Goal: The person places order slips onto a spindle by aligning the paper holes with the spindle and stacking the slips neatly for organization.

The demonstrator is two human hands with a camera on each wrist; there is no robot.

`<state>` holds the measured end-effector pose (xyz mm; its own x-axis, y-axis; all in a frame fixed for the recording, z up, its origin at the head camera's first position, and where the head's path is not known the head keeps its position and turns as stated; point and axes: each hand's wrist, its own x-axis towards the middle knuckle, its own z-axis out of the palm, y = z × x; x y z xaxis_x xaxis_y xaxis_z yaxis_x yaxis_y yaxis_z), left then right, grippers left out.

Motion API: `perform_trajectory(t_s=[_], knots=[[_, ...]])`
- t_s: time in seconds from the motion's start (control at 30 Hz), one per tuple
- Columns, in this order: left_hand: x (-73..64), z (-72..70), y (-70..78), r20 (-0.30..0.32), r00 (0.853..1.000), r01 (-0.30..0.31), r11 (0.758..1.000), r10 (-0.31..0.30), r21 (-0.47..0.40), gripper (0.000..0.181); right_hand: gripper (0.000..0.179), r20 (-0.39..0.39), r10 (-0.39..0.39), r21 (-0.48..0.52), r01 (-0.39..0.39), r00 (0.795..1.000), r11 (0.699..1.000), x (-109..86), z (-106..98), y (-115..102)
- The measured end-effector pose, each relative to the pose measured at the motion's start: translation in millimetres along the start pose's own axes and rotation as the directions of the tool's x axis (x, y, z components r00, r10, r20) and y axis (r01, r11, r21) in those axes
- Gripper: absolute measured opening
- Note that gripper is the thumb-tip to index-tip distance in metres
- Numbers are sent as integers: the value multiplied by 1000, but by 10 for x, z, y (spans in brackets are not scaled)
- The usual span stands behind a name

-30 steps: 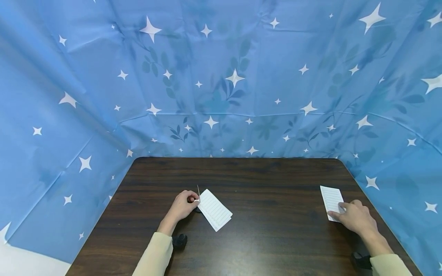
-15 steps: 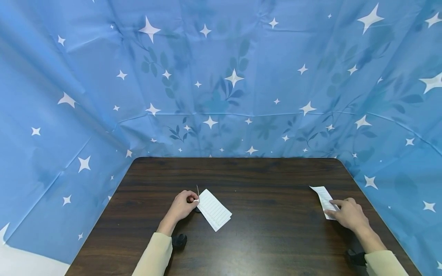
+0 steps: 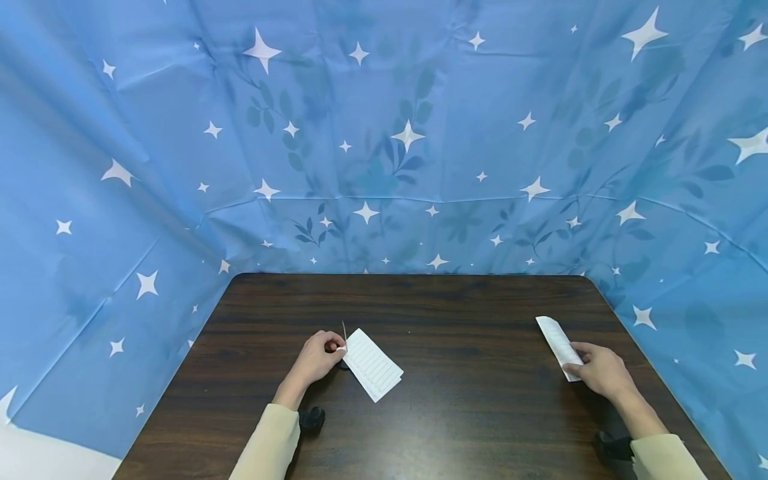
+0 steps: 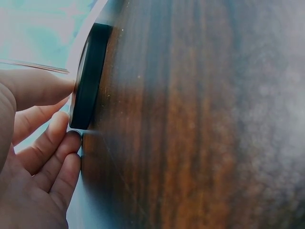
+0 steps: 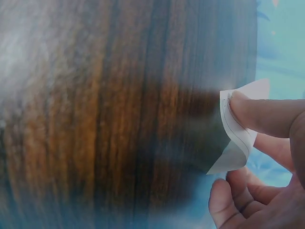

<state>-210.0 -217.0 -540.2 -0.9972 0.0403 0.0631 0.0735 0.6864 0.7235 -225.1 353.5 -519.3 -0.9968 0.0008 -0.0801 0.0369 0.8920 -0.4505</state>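
Near the table's middle left stands a receipt spike [image 4: 90, 76] with a round black base and a thin upright metal rod. White lined slips [image 3: 373, 367] lie over its base, fanned out to the right. My left hand [image 3: 318, 357] holds the spike at its base, thumb and fingers close around the rod's foot. Far to the right, my right hand [image 3: 605, 370] pinches a white lined paper slip [image 3: 558, 343] between thumb and fingers. That slip bends lengthwise into a curve; the right wrist view shows its near end [image 5: 238, 143] curled.
A dark wood-grain table [image 3: 456, 427] lies under both hands. Blue curtains [image 3: 384, 167] with white stars rise behind it and along both sides. Black straps with camera mounts [image 3: 312, 421] sit at the wrists.
The right hand has moved slightly left with its slip, which has gone from flat to curved lengthwise. My left hand and the receipt spike have stayed in place.
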Motion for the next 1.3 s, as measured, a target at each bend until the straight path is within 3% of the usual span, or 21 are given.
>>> perform_trajectory(t_s=[0.13, 0.53, 0.8, 1.03, 1.3], knots=[[-1, -8, 4, -3, 1000, -5, 1000, 5, -1, 7, 63, 7, 31, 22, -32, 999, 999, -1, -14, -29], [10, -12, 8, -16, 1000, -7, 1000, 7, 13, 7, 51, -49, -2, 67, 5, 999, 998, 6, 10, -88], [4, -9, 10, -8, 1000, -6, 1000, 6, 14, 7, 60, 15, 12, 90, -13, 1000, 996, -19, 16, -138], [-5, -2, 9, -5, 1000, 0, 1000, 1, 15, 7, 42, -10, -31, 106, 32, 999, 994, -27, 52, -144], [1, 1, -3, -4, 1000, 4, 1000, -4, 15, 8, 40, -16, -23, 164, 25, 1000, 986, -35, 89, -182]])
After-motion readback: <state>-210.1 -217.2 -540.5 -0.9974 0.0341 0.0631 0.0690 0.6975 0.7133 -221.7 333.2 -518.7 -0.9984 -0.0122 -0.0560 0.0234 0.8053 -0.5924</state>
